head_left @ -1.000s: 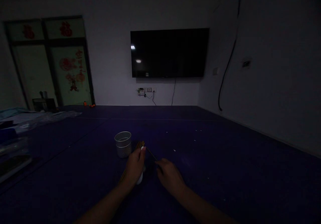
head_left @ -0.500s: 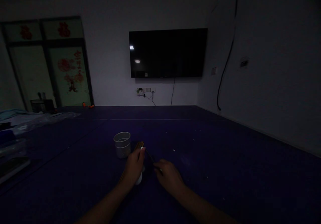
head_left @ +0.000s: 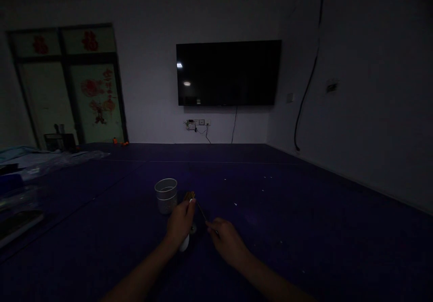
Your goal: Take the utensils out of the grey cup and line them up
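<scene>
My left hand (head_left: 181, 221) is closed on a small white piece (head_left: 191, 200), whose tip shows above the thumb; its kind is too dark to make out. In my right hand (head_left: 226, 239) is a thin dark rod-like tool (head_left: 202, 211), pinched and slanting up toward the white piece. Whether its end touches the piece, I cannot tell. Brownish sticks (head_left: 189, 195) lie just beyond my left hand, partly hidden by it. A white rounded object (head_left: 184, 243) and a small pale round thing (head_left: 193, 228) show beside the left wrist. Left of that hand stands a grey metal cup (head_left: 166, 198).
Small white scraps (head_left: 236, 204) are scattered over the dark blue surface (head_left: 270, 230). At the left lie a phone-like flat object (head_left: 20, 225) and clear plastic wrap (head_left: 64, 160). A television (head_left: 228, 73) hangs on the far wall, and a black cable (head_left: 306, 94) runs down the right wall.
The view has shifted slightly. Both hands keep nearly the same grip, and more of the pale round thing shows beside my left hand.
</scene>
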{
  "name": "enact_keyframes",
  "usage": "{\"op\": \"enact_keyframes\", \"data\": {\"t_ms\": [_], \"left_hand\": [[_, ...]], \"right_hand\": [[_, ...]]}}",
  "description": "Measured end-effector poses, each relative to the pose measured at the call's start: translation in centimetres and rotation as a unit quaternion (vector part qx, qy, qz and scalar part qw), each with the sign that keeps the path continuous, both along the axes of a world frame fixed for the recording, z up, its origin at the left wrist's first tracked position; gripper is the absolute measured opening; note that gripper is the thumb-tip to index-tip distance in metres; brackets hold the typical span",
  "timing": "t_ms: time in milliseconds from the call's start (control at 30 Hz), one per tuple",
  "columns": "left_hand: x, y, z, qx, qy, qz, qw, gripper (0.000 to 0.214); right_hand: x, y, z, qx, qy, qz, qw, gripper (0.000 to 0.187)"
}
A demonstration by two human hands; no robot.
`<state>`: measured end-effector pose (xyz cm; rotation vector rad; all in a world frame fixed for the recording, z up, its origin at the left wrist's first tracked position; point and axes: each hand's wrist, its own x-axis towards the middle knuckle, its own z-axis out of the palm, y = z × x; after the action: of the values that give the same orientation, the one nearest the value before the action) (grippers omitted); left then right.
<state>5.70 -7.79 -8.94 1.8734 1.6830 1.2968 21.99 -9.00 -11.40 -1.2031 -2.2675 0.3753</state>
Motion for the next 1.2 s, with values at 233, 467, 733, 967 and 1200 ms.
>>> {"op": "enact_keyframes", "data": {"t_ms": [233,467,733,967,1200], "left_hand": [[-0.9,-0.8,1.5,-0.123,0.215,0.083,0.965,0.032],[-0.9,-0.7,1.0,-0.157,0.283,0.081,0.943,0.031],[-0.8,-0.7,0.7,-0.169,0.286,0.071,0.94,0.031],[-0.7,-0.9,0.9,-0.174,0.3,0.058,0.936,0.029],[-0.6,-1.0,1.0,-0.183,0.298,0.046,0.936,0.028]], "right_hand": [[-0.2,-0.7,0.3,0.013,-0.072,-0.001,0.997,0.032],[-0.3,-1.3,1.4,0.05,-0.145,0.003,0.988,0.031],[-0.2,-1.2,1.1,0.05,-0.138,-0.003,0.989,0.029],[-0.1,-1.3,1.4,0.038,-0.13,-0.01,0.991,0.027],[-0.2,-1.4,1.4,0.041,-0.117,-0.011,0.992,0.024]]}}
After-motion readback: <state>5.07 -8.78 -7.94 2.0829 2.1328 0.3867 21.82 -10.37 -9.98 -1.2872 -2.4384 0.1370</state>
